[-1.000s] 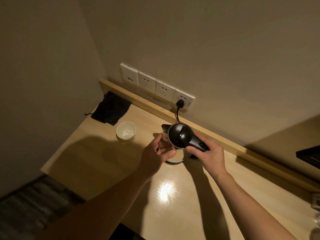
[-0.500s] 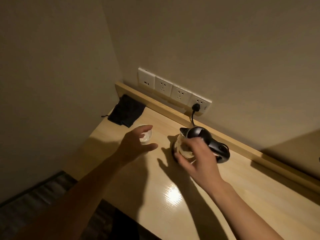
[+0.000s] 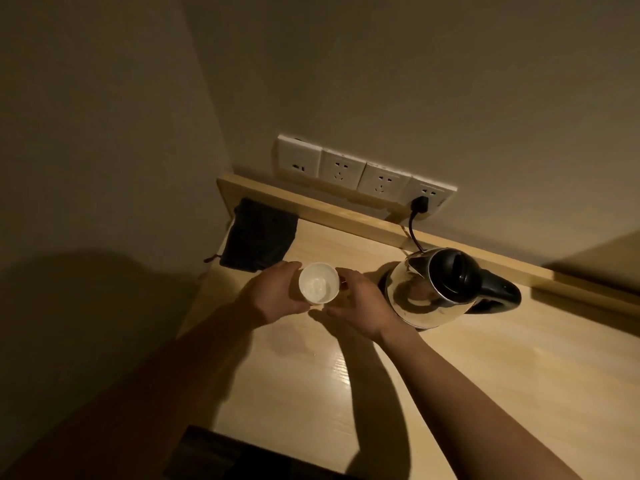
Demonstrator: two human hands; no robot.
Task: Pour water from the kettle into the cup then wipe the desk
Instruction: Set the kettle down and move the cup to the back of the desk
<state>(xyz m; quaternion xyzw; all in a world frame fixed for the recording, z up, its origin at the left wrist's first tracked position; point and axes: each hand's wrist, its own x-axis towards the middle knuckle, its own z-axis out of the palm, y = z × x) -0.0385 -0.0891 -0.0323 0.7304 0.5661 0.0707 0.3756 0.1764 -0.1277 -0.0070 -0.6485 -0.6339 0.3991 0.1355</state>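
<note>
A small white cup [image 3: 318, 283] with something pale in its bottom sits between my two hands, above the desk's [image 3: 485, 375] left part. My left hand [image 3: 273, 296] wraps its left side. My right hand [image 3: 362, 306] cups its right side, fingers touching the rim and thumb below it. A steel kettle [image 3: 415, 299] with a black lid and handle stands upright on its base just right of my right hand, with no hand on it. A black cloth [image 3: 259, 237] lies folded in the desk's far left corner, behind the cup.
A raised wooden ledge [image 3: 346, 216] runs along the wall at the back of the desk. Above it is a row of white sockets [image 3: 363, 174], with the kettle's black plug [image 3: 419, 204] in the rightmost one. The desk's left edge drops off beside my left forearm.
My right hand left the kettle, which now stands on the desk, and moved left to the cup. My left hand reached the cup and closed on it. The view shifted left.
</note>
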